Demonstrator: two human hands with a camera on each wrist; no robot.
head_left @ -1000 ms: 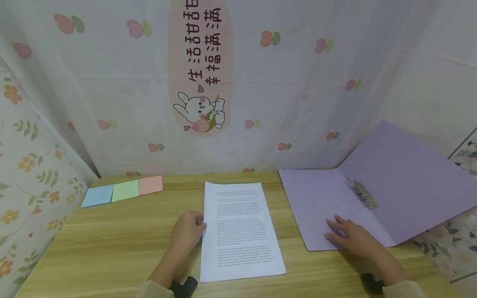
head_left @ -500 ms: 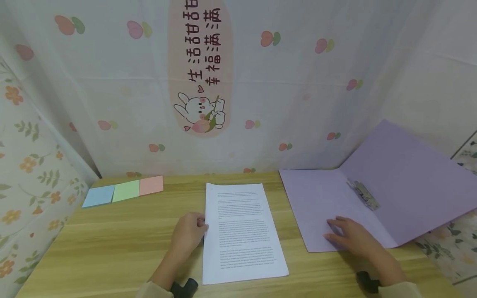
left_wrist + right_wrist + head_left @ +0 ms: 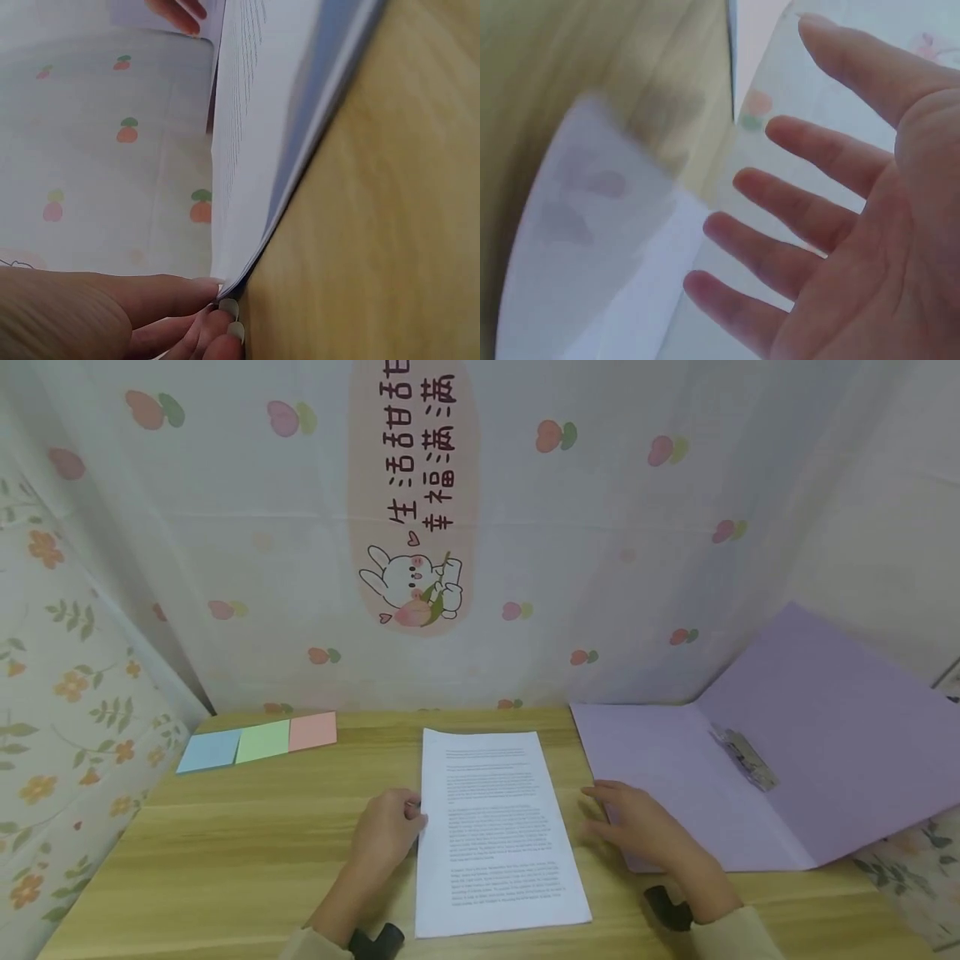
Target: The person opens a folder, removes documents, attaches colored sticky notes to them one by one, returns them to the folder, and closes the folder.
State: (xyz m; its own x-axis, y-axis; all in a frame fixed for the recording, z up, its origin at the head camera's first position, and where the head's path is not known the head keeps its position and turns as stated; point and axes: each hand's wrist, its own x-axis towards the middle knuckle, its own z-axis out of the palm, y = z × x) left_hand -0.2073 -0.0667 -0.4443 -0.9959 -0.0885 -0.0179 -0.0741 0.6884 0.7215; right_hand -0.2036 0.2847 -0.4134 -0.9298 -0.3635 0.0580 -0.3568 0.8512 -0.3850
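A stack of printed paper sheets lies on the wooden table in front of me. My left hand pinches its left edge; in the left wrist view the thumb lies on top and the fingers are curled beneath the slightly lifted edge of the paper. My right hand hovers at the left edge of an open purple folder, between it and the paper. Its fingers are spread and hold nothing, as the right wrist view shows the hand palm-on. A metal clip sits near the folder's fold.
Blue, green and pink sticky note pads lie in a row at the back left of the table. A patterned curtain hangs behind. The folder's raised cover leans at the right side.
My right hand has left the folder's inner surface and moved left toward the paper. The left hand keeps its pinch on the paper's edge. The head view has shifted slightly.
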